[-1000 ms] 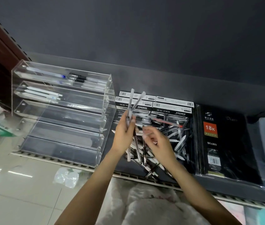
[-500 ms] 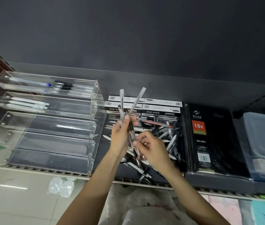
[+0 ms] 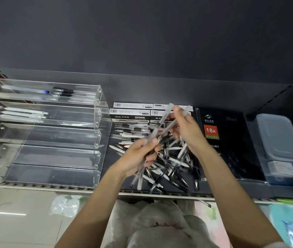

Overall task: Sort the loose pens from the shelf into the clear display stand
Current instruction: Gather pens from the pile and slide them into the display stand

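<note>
Head view, centre frame: left hand (image 3: 138, 158) has its grip closed round a bundle of pens (image 3: 157, 135), fingers curled, thumb on top; the pens fan up and right, pale translucent barrels. Right hand (image 3: 186, 129) meets the bundle's upper ends, fingers bent and pinching the top of one pen. Both forearms rise from the bottom edge. Below the hands, a loose pile of pens (image 3: 170, 163) lies tangled on the shelf (image 3: 160, 193), clear and white barrels, dark tips. Clear display stand (image 3: 52, 133) sits at left on the same shelf; its top two tiers hold a few pens.
</note>
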A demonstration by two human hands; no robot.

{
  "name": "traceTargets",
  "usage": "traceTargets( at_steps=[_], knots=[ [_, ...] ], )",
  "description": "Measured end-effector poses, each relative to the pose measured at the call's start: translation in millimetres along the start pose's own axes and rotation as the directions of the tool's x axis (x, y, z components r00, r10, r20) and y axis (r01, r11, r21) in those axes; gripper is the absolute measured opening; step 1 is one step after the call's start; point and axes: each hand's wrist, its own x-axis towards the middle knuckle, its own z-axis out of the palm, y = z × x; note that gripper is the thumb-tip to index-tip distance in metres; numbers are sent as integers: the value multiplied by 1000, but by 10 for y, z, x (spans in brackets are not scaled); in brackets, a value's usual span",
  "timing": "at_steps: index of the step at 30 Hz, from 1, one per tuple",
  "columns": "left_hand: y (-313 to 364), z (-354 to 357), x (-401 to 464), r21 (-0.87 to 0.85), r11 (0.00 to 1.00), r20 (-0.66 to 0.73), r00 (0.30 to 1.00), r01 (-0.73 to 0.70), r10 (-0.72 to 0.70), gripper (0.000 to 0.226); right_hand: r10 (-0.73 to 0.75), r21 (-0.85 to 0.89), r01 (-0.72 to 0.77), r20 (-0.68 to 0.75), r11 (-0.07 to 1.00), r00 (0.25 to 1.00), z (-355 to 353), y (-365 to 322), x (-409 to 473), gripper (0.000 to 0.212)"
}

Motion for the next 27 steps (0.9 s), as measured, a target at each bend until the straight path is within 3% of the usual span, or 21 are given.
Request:
traceTargets(
  at_steps=[4,7,9,12,14,16,18,23,27],
  knots=[
    [-60,62,-21,30,996,42,995,84,-85,39,-89,-58,95,109,994,990,-21,-10,19,24],
    [-80,43,-55,54,996,23,997,69,-71,41,-128,10,130,-128,991,983,-58,14,-2,24],
    [-81,7,-83,65,996,-43,998,57,-54,39,-138,123,190,-341,974,930,-147,9,-28,23],
    [-87,-41,-126,9,999,-145,989,38,-36,34,-149,174,249,-447,953,882,-260,-14,-103,22],
    [-73,-47,-139,-64,998,-187,982,6,-18,32,-103,120,150,-333,981,937,-235,-8,-172,23],
    [-39,-10,-139,-149,989,-199,980,-24,-6,31,-66,-73,59,-108,996,992,-134,44,-236,22],
    [-23,42,-112,-188,981,-202,979,-45,7,31,-75,-234,87,58,968,995,-4,120,-262,19],
    [-34,206,-124,-184,983,-201,979,-22,-16,23,-168,-392,198,109,898,980,112,241,-245,25],
    [-74,250,-152,-165,986,-186,981,17,-48,26,-333,-615,367,174,698,927,56,292,-205,50]
  ],
)
